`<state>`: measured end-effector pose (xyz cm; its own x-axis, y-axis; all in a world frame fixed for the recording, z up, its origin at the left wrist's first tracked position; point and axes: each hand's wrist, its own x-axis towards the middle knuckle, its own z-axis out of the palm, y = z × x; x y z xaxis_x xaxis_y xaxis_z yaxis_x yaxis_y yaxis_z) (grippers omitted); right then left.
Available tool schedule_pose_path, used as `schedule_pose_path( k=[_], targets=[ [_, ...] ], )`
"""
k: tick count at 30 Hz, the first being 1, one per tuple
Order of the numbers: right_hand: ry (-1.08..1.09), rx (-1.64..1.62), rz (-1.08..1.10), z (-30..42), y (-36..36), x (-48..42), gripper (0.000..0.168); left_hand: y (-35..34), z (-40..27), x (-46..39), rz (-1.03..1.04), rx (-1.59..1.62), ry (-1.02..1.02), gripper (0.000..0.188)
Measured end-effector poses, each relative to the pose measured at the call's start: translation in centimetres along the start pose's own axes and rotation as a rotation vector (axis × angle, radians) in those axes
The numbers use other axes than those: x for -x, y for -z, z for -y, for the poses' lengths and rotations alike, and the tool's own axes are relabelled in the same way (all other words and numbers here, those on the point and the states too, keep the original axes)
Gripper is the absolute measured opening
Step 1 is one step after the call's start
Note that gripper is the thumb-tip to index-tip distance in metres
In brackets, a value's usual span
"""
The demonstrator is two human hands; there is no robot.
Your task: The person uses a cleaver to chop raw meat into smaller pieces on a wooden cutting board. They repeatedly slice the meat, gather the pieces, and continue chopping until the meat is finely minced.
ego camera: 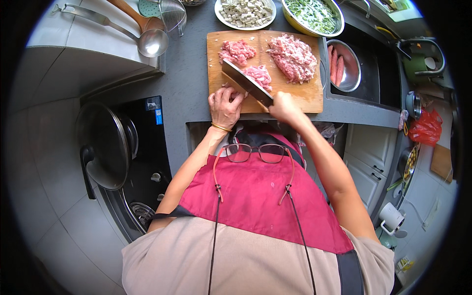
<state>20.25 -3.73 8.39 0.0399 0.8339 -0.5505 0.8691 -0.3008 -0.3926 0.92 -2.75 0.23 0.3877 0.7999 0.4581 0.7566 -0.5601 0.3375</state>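
A wooden cutting board [258, 104] lies on the grey counter before me. My right hand [285, 107] is closed around the handle of a cleaver [247, 83], whose blade slants up and to the left across the board. Just left of the blade, my left hand [225, 107] presses with curled fingers on a piece of raw meat [234, 95], mostly hidden by the fingers. Beyond the blade lie a small pile of sliced meat [259, 76] and a pile of chopped meat [237, 52]. A larger heap of minced meat [293, 59] covers the board's right part.
Behind the board stand a plate of diced tofu-like cubes [245, 14] and a bowl of chopped greens [313, 16]. A steel bowl with carrots [356, 72] sits in the sink [389, 81] at right. At left are a ladle [153, 43] and a lidded wok [103, 147] on the stove.
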Motion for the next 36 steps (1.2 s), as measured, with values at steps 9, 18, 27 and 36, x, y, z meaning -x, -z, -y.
schedule_pose_path(
  k=[9,18,27,36],
  targets=[
    [0.052,-0.747,0.176,-5.4,2.0,-1.5,0.021,2.1,0.4,-0.5,-0.058,0.163,0.054,0.027],
    [0.254,-0.002,-0.208,1.3,-1.2,2.5,0.014,1.4,1.3,-0.1,-0.028,0.147,-0.018,0.020],
    [0.202,0.127,-0.149,1.8,-2.7,3.4,0.011,1.1,1.1,-0.2,-0.032,0.091,-0.006,0.018],
    [0.249,0.152,-0.211,4.6,-3.1,1.1,0.010,0.8,1.5,-0.2,0.029,0.097,0.005,0.018]
  ],
)
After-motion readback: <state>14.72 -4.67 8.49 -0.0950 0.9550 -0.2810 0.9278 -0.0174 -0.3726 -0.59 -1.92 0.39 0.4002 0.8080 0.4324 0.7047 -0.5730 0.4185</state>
